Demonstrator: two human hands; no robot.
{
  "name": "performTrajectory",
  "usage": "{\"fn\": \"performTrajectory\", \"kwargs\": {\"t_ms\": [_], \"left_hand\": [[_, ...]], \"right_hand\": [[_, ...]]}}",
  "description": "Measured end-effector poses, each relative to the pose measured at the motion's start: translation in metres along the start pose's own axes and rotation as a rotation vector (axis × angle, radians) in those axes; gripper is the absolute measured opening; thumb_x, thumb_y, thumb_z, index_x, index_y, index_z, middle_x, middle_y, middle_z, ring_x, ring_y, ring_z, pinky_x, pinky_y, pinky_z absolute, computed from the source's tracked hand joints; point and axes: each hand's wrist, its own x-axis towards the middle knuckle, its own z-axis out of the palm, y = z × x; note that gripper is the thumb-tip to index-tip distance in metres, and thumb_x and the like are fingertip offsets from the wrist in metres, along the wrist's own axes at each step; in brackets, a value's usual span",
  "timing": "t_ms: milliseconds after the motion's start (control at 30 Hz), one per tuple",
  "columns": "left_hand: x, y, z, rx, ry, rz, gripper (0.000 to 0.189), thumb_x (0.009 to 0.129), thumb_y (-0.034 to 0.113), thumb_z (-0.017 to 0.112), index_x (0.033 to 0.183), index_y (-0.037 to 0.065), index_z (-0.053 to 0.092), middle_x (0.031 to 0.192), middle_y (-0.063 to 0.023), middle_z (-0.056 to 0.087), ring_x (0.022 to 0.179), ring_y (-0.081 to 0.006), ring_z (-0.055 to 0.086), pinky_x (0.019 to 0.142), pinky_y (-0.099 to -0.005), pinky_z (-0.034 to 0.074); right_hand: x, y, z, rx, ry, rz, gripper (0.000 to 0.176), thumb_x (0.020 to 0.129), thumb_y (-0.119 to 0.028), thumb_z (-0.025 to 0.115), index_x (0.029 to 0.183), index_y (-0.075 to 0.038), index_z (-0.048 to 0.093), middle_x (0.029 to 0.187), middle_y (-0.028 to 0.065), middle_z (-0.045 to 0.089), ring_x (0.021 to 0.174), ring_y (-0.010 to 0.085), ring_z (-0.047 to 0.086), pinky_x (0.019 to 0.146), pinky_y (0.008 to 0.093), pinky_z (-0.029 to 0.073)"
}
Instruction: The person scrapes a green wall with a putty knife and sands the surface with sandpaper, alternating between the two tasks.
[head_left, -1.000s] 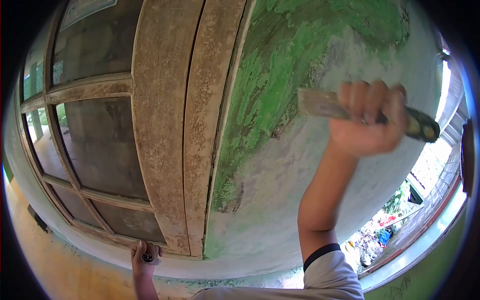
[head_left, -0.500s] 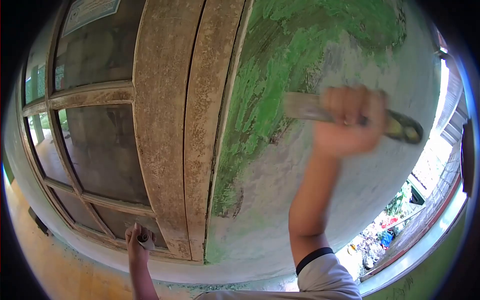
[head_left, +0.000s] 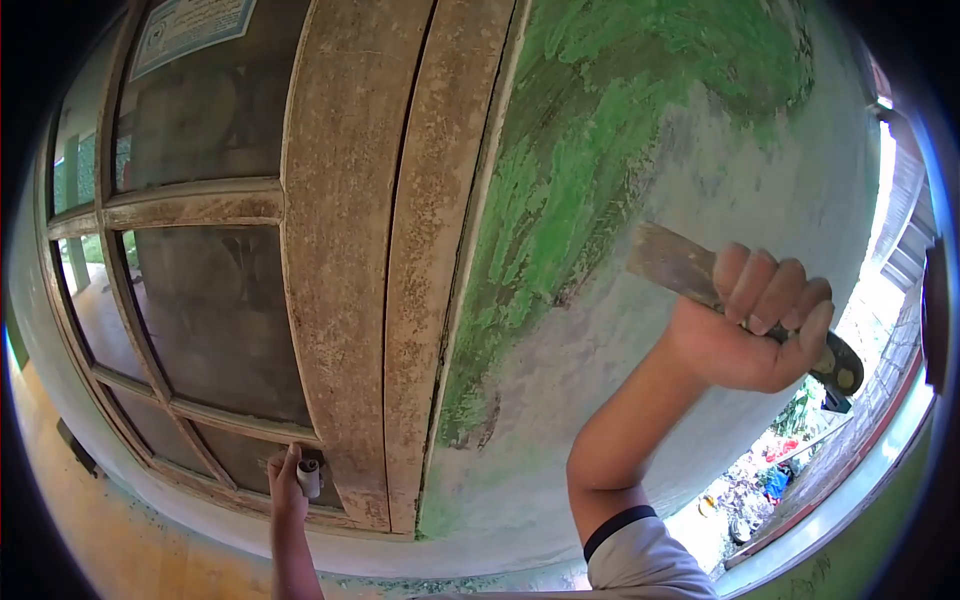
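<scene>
Right hand: We see this hand [head_left: 750, 350] closed in a fist around the handle of the scraper [head_left: 680, 268]; we judge the full wrap serves firm control.
Scraper position: We find it in front of the wall [head_left: 560, 370], blade angled toward the green paint [head_left: 560, 200]. Contact with the surface: we cannot tell.
Blade clearance: We see the blade extend beyond the fist, presumably to leave its edge unobstructed.
Left hand: We see this hand [head_left: 288, 480] gripping a small pale cylinder [head_left: 309, 482] before the lower glazing; its function we cannot identify.
Arm spacing: We note the hands well apart, the wooden frame [head_left: 340, 200] between them, likely leaving the scraper arm free.
</scene>
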Motion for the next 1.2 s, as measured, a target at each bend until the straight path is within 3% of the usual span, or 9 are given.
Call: {"fn": "performTrajectory", "kwargs": {"t_ms": [67,167,367,467,667,767,967,1033,1200], "left_hand": [[0.002,-0.002,-0.006,0.012,-0.033,-0.007,0.024,0.089,0.033,0.058,0.075,0.014,0.052,0.062,-0.0017,0.055,0.047,-0.0133,0.053,0.037,-0.0284,0.042],[0.004,-0.004,-0.010,0.000,-0.045,-0.028,0.024,0.089,0.032,0.058,0.076,0.014,0.049,0.061,-0.0018,0.053,0.046,-0.0140,0.052,0.036,-0.0287,0.042],[0.001,-0.002,0.003,0.002,0.152,-0.035,0.028,0.088,0.033,0.059,0.075,0.014,0.043,0.059,-0.0024,0.049,0.043,-0.0150,0.050,0.034,-0.0294,0.040],[0.003,-0.005,-0.005,0.014,0.065,-0.032,0.028,0.088,0.034,0.059,0.075,0.014,0.044,0.058,-0.0022,0.049,0.042,-0.0151,0.050,0.034,-0.0293,0.040],[0.007,-0.012,-0.010,0.012,0.050,-0.027,0.024,0.088,0.035,0.058,0.079,0.014,0.049,0.059,-0.0017,0.051,0.043,-0.0142,0.051,0.036,-0.0284,0.042],[0.005,-0.007,-0.010,0.006,0.009,-0.048,0.023,0.088,0.034,0.058,0.080,0.014,0.052,0.060,-0.0013,0.053,0.045,-0.0140,0.052,0.037,-0.0283,0.043],[0.003,-0.009,-0.007,-0.017,0.071,-0.035,0.022,0.088,0.035,0.058,0.082,0.014,0.054,0.064,-0.0024,0.057,0.047,-0.0152,0.055,0.038,-0.0283,0.043],[0.005,-0.009,-0.013,-0.001,0.015,-0.040,0.021,0.087,0.034,0.058,0.082,0.014,0.054,0.065,-0.0031,0.058,0.048,-0.0153,0.055,0.038,-0.0282,0.043],[0.007,-0.015,-0.011,-0.049,0.109,-0.048,0.021,0.087,0.034,0.059,0.083,0.013,0.055,0.068,-0.0043,0.060,0.050,-0.0154,0.057,0.038,-0.0274,0.043]], "right_hand": [[-0.001,0.000,-0.005,-0.041,0.006,-0.052,0.025,0.091,-0.022,0.040,0.068,-0.016,0.033,0.054,-0.0028,0.031,0.044,0.0086,0.025,0.047,0.0264,0.023],[-0.005,0.014,-0.004,-0.126,0.008,0.112,0.025,0.091,-0.022,0.041,0.068,-0.015,0.033,0.055,-0.0025,0.031,0.045,0.0088,0.026,0.048,0.0265,0.023],[-0.008,-0.009,-0.007,-0.003,-0.011,-0.046,0.025,0.091,-0.020,0.041,0.067,-0.015,0.034,0.055,-0.0029,0.032,0.045,0.0089,0.026,0.048,0.0270,0.023],[-0.011,0.011,-0.010,-0.067,-0.026,0.128,0.026,0.091,-0.018,0.039,0.066,-0.014,0.035,0.055,-0.0031,0.032,0.045,0.0085,0.026,0.048,0.0269,0.023],[-0.013,-0.003,-0.001,0.049,0.009,-0.109,0.026,0.091,-0.017,0.039,0.065,-0.014,0.035,0.055,-0.0026,0.031,0.045,0.0086,0.026,0.049,0.0276,0.024],[-0.013,0.013,0.000,-0.050,0.035,0.107,0.026,0.090,-0.018,0.039,0.065,-0.014,0.035,0.054,-0.0025,0.031,0.045,0.0085,0.026,0.049,0.0280,0.026],[-0.011,-0.003,-0.004,0.027,0.037,-0.107,0.026,0.091,-0.016,0.038,0.065,-0.014,0.034,0.054,-0.0021,0.030,0.045,0.0087,0.026,0.048,0.0278,0.024],[-0.009,0.017,-0.009,-0.037,0.044,0.118,0.029,0.092,-0.017,0.037,0.064,-0.014,0.033,0.054,-0.0022,0.030,0.044,0.0089,0.025,0.048,0.0268,0.024],[-0.006,-0.020,-0.009,0.100,0.014,-0.044,0.029,0.093,-0.019,0.037,0.064,-0.016,0.033,0.053,-0.0023,0.031,0.044,0.0094,0.025,0.047,0.0266,0.022]]}}
